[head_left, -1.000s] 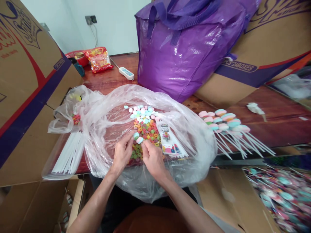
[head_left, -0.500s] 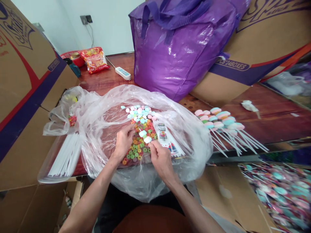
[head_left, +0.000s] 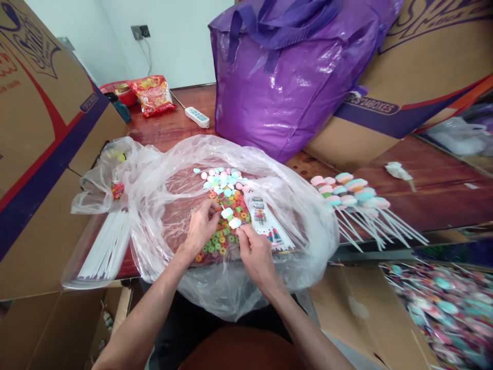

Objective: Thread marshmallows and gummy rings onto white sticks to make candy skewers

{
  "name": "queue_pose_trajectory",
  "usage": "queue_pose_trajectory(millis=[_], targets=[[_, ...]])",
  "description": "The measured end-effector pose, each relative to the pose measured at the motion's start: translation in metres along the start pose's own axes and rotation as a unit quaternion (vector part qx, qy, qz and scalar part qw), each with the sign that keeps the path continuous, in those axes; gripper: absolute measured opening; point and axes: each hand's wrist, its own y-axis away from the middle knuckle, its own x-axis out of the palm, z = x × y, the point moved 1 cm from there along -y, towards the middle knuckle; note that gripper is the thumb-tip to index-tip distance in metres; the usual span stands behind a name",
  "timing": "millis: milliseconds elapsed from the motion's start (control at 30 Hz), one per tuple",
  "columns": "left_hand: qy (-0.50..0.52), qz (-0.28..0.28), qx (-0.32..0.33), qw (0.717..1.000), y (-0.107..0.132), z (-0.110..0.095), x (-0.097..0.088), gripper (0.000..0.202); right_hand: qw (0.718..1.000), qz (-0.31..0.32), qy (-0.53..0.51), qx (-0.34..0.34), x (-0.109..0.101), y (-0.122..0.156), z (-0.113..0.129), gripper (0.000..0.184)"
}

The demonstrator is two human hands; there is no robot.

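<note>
Two bare hands at work over a heap of candy rings (head_left: 215,239), which serves as the landmark throughout. The right hand (head_left: 256,249), at the right edge of the rings, is narrowed to a pinch on the near end of a candy stick (head_left: 227,211) threaded with pastel sweets and a greenish piece between them. The candy stick is held above the rings, its long axis slanting from the right fingertips away and to the left, so that its far tip points toward the left hand (head_left: 202,225).

That hand sits at the left edge of the rings, fingers curled and fingertips close together just beside the tip—apparently not touching it; whether they hold anything small cannot be told. The right hand is thus the nearer—in contact at one end—while the left faces the other.

Loose pastel sweets (head_left: 221,179) lie just beyond the rings, and a printed packet (head_left: 259,209) just to their right. Filled sticks (head_left: 354,189) lie well to the right of the rings; white sticks (head_left: 106,244) lie well to the left. Clear plastic (head_left: 316,228) surrounds the rings.
</note>
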Motion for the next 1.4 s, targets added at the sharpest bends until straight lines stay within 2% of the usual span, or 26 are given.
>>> queue_pose_trajectory(millis=[67,167,267,433,600,667,767,867,967,1067,1267,1400], targets=[[0.12,-0.02,-0.053,0.991,0.002,0.0,-0.003,0.011,1.0,0.014,-0.005,-0.003,0.0,0.001,-0.001,0.028],[0.289,-0.012,-0.116,0.95,0.006,-0.001,-0.011,0.031,0.999,0.043,-0.014,-0.008,-0.001,0.003,-0.001,0.029],[0.353,0.006,-0.158,0.922,0.01,0.001,-0.018,0.038,0.998,0.059,-0.026,-0.01,0.0,0.004,0.001,0.03],[0.331,-0.041,-0.167,0.928,0.015,0.008,-0.021,0.035,0.997,0.06,-0.038,-0.03,0.003,0.006,0.004,0.03],[0.264,-0.05,-0.127,0.955,0.019,0.001,-0.021,0.03,0.998,0.056,-0.015,-0.016,0.005,0.006,0.005,0.031],[0.256,-0.037,-0.126,0.958,0.022,-0.001,-0.02,0.029,0.998,0.061,-0.014,-0.019,0.006,0.005,0.004,0.03],[0.288,-0.025,-0.15,0.945,0.024,0.0,-0.02,0.03,0.997,0.065,-0.018,-0.028,0.006,0.004,0.005,0.029],[0.359,-0.043,-0.183,0.914,0.023,0.001,-0.02,0.031,0.996,0.066,-0.033,-0.043,0.008,0.005,0.006,0.028],[0.401,-0.019,-0.206,0.893,0.022,-0.004,-0.021,0.039,0.995,0.059,-0.047,-0.068,0.011,0.007,0.009,0.029],[0.376,0.005,-0.205,0.904,0.023,-0.008,-0.021,0.043,0.994,0.054,-0.048,-0.077,0.014,0.006,0.01,0.029],[0.326,0.017,-0.2,0.924,0.029,-0.006,-0.018,0.041,0.995,0.054,-0.038,-0.072,0.014,-0.002,0.01,0.029],[0.298,0.04,-0.175,0.937,0.012,-0.005,-0.024,0.039,0.995,0.059,-0.056,-0.059,0.015,-0.011,0.005,0.029]])
